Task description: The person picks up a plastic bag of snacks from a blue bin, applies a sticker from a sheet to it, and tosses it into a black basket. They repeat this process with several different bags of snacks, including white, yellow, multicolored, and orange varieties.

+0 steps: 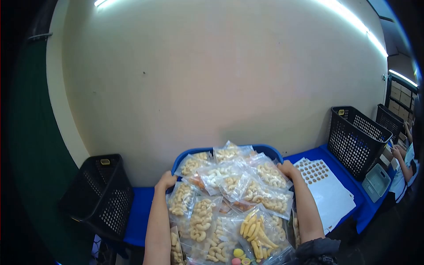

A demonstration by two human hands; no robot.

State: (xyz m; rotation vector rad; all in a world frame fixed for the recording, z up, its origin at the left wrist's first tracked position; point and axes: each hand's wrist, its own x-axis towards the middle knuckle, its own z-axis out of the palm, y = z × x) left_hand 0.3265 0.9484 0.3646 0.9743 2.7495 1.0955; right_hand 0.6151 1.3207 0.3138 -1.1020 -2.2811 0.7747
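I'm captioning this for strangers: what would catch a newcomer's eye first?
A heap of clear bags rises above the rim of a blue tub, held between the left hand and right hand. Then the bright yellow, banana-like pieces in a bag at the heap's near side.

The blue-covered table (140, 207) carries white sheets (329, 201) — plus a black basket (353, 143) and grey-green bin (376, 183).

We hold a blue tub (273, 151) by both sides, its rounded far edge visible. It is heaped with overlapping clear bags (202, 221) of curved, pale pieces; towards the near edge, we see yellow banana-shaped pieces beside pink and yellow round ones.
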